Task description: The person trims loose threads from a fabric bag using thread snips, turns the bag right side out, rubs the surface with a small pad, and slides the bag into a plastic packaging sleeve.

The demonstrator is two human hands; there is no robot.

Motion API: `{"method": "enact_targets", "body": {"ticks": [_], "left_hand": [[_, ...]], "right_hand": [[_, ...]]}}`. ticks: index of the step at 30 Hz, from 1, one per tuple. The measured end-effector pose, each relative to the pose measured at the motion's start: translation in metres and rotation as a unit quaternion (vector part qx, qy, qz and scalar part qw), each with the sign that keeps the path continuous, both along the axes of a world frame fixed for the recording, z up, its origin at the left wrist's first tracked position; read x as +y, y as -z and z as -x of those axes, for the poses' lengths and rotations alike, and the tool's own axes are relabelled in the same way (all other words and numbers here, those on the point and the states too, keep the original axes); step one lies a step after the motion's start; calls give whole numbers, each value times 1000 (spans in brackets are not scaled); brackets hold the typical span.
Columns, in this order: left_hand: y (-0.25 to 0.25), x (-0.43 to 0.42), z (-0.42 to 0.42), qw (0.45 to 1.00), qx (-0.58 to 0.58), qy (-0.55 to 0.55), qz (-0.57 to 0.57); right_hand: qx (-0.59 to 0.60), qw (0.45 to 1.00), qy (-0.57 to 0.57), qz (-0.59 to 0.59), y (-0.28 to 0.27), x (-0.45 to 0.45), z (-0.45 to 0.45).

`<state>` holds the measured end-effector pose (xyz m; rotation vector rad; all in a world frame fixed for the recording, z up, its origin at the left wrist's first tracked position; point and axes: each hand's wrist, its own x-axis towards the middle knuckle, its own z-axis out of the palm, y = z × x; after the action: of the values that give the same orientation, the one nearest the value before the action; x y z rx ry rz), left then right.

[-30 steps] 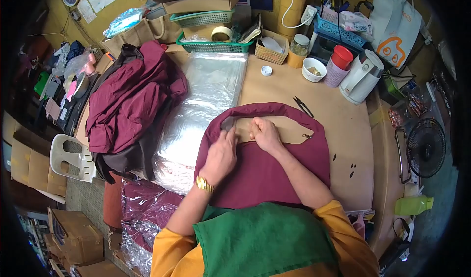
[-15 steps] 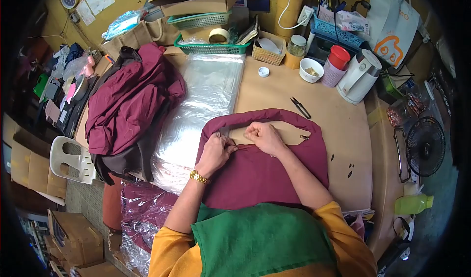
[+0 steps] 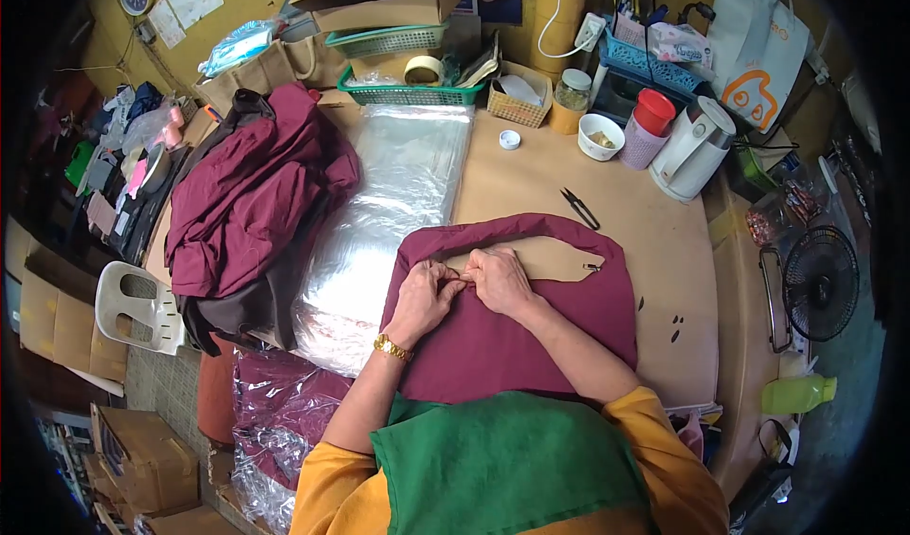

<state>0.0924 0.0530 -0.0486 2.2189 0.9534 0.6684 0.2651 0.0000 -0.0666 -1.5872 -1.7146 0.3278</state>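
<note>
Fabric (image 3: 512, 350) (smooth, maroon, round-edged) lies pinched at its opening by both curled hands (image 3: 424, 298) (image 3: 500, 281).

- A brown-topped table (image 3: 668, 260) is stretching across the middle
- A maroon garment (image 3: 512, 345) is lying flat toward its near edge
- A heap of maroon and dark cloth (image 3: 256, 203) is covering its left side
- Clear plastic sheets (image 3: 412, 161) are lying between heap and garment
- Black snips (image 3: 580, 209) are resting just beyond the garment
- A white bowl (image 3: 601, 141), a lilac cup (image 3: 646, 146) and a white kettle (image 3: 692, 156) are standing far right
- A wicker basket (image 3: 517, 110) and a green basket (image 3: 408, 95) are sitting along the back
</note>
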Motion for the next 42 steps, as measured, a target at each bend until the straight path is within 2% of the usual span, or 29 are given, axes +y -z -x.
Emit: {"method": "enact_targets", "body": {"ticks": [4,6,8,10,11,12,14,15,16,18,20,22,23,25,26,29,30,31,32,33,34,36,38,40,42], "left_hand": [[-2,3,1,1000,-4,13,24],[1,3,2,1000,-7,17,17],[1,2,3,1000,-10,15,13],[-4,0,1,1000,-14,15,11],[-7,-1,1,1000,-11,11,19],[-9,-2,1,1000,-8,7,28],[-7,0,2,999,-9,15,30],[-7,0,2,999,-11,22,30],[-7,0,2,999,-11,22,29],[-6,-2,1,1000,-9,6,9],[-5,0,2,1000,-13,8,14],[-2,1,2,1000,-18,13,19],[0,2,2,1000,-23,15,15],[3,2,4,999,-28,14,10],[5,3,4,1000,-17,17,15],[0,-3,3,1000,-18,3,14],[-5,-7,3,999,-30,-15,8],[-10,-9,4,999,-30,-16,8],[-16,-12,4,998,-21,-19,64],[-21,-16,4,992,-12,-21,121],[-27,-23,3,992,-12,-19,122],[-39,-42,-3,995,-9,40,-87],[-46,-71,-14,970,177,113,-125],[-19,-84,-16,965,168,152,-134],[-14,-87,-13,946,247,179,-111]], "right_hand": [[11,998,41,-40,4,3,-3],[250,962,111,5,-5,7,-16],[297,949,107,-6,0,13,-31],[344,931,76,95,-21,6,-35],[265,950,86,143,-16,8,-34],[265,950,87,144,-20,4,-30],[89,992,-1,90,-33,-5,-19],[81,986,-20,141,-31,-3,-16],[82,986,-20,141,-25,-1,-14],[-38,998,-23,37,-16,2,-6],[-50,998,-13,24,-15,0,0],[114,991,39,62,-3,2,1],[113,991,40,62,2,4,-3],[381,921,78,11,-2,13,-14],[433,900,57,-22,-5,17,-24],[421,905,57,27,-34,4,-43],[258,963,67,47,-54,-10,-38],[87,991,75,66,-63,-21,-34],[87,991,74,67,-57,-31,-32],[4,999,41,29,-49,-44,-28],[-79,997,9,-8,-40,-55,-25],[-36,999,8,-28,-17,-63,-22],[8,999,3,-43,-12,-68,-27],[1,999,10,46,-23,-68,-41],[27,997,47,64,-45,-72,-54]]}}
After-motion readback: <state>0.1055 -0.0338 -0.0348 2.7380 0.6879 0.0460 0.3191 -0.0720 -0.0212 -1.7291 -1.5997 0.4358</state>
